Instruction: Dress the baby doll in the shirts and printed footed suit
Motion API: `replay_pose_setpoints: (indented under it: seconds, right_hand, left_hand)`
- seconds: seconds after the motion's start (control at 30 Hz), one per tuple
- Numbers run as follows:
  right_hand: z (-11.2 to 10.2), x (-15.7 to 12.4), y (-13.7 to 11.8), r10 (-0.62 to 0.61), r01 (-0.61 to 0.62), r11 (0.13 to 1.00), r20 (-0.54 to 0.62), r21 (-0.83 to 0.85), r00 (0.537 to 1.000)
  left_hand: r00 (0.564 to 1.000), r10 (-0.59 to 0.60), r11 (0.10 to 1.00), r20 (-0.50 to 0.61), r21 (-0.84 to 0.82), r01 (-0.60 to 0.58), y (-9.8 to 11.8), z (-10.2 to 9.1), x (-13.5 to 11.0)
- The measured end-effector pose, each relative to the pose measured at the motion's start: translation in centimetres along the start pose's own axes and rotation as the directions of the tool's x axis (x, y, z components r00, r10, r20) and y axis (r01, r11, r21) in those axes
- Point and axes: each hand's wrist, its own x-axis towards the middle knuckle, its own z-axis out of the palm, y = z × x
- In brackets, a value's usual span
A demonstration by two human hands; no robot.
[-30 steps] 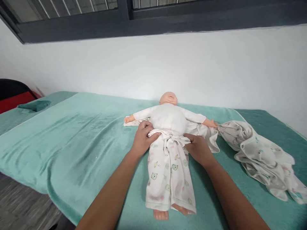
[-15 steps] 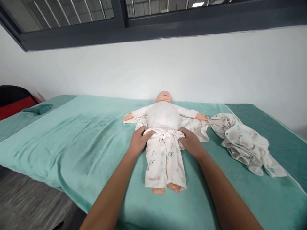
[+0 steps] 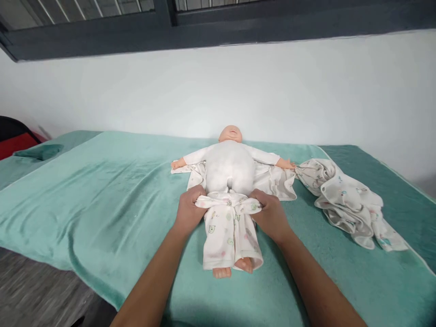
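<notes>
- On my feed, the left hand (image 3: 189, 211) has one side of the waistband (image 3: 225, 199) pinched tight
- Right hand (image 3: 270, 215) is clamped on the other side
- Those patterned pants (image 3: 220, 238) are around the doll's (image 3: 230, 165) legs, waistband below its crotch, feet (image 3: 222, 272) poking out
- Doll's faceup on the green blanket (image 3: 119, 204)

A broad dark-grey window frame (image 3: 265, 22) shows pale metal bars (image 3: 62, 10) behind its glass. Directly beneath the frame stretches a smooth white wall (image 3: 136, 95), softly lit. Further below the frame spreads a sea-green plush cover (image 3: 112, 195). Below the frame's left end sit a black-and-red object (image 3: 16, 144), partly cut off, and, lower, a grey wood-grain floor (image 3: 37, 286).
</notes>
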Motion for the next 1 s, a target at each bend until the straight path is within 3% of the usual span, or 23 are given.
replay_pose_setpoints:
  seconds: [0.13, 0.27, 0.4, 0.47, 0.57, 0.63, 0.77, 0.9, 1.0]
  right_hand:
    - [0.8, 0.0, 0.0, 0.024, -0.023, 1.000, -0.157, 0.013, 0.987]
    - [0.1, 0.1, 0.4, 0.120, -0.114, 0.989, -0.073, 0.091, 0.990]
    - [-1.1, -0.8, -0.1, 0.109, -0.143, 0.973, 0.186, 0.182, 0.976]
    - [-1.2, -1.6, -0.5, 0.075, -0.135, 0.965, 0.255, 0.226, 0.964]
    - [-0.8, -2.8, -0.7, 0.082, -0.127, 0.960, 0.181, 0.251, 0.980]
    - [-0.6, -3.5, -0.9, 0.102, -0.136, 0.950, 0.132, 0.283, 0.986]
    - [-1.3, -5.3, -1.6, 0.066, -0.154, 0.921, 0.248, 0.358, 0.967]
    - [-1.7, -7.4, -2.4, -0.034, -0.048, 0.970, 0.329, 0.237, 0.944]
    - [-0.7, -8.2, -2.6, -0.050, 0.020, 0.993, 0.261, 0.116, 0.964]
  left_hand:
    - [0.992, -0.105, 0.994, -0.073, -0.002, 0.105, 0.1, 0.4, -0.1]
    - [0.981, -0.191, 0.981, 0.039, -0.013, 0.192, 0.6, 0.0, 0.0]
    - [0.982, -0.065, 0.995, 0.178, -0.069, 0.078, 0.7, -0.5, -0.4]
    - [0.977, 0.015, 0.995, 0.214, -0.095, 0.005, 0.6, -0.6, -0.5]
    - [0.975, 0.053, 0.994, 0.218, -0.104, -0.030, 0.5, -0.8, -0.8]
    - [0.974, 0.016, 0.995, 0.225, -0.104, 0.008, 0.9, -1.2, -1.5]
    - [0.926, -0.045, 0.994, 0.376, -0.075, 0.079, 2.4, -3.1, -4.5]
    - [0.816, 0.012, 0.994, 0.578, 0.079, -0.071, 3.8, -4.1, -7.7]
    - [0.823, 0.026, 0.956, 0.567, 0.227, -0.187, 4.3, -3.5, -8.3]
